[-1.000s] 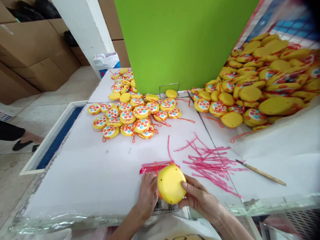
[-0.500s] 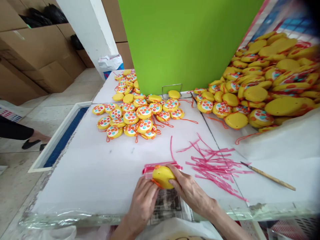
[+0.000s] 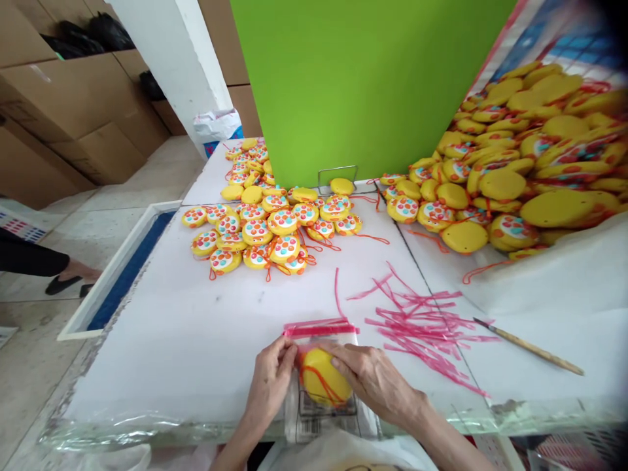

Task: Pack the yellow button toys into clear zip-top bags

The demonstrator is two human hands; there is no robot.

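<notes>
Toy going into the clear bag at the near edge of the worktop (image 3: 171, 340).

I see the yellow toy (image 3: 321, 383), wound with orange cord, lying inside the clear bag (image 3: 324, 399), directly between my two hands. My left hand (image 3: 269, 383) pinches the bag's left edge; my right hand (image 3: 375, 379) rests curled on the toy's right side, the nearer of the two. The bag's long axis runs near to far, its pink seal strip (image 3: 318, 327) at the far end.
</notes>
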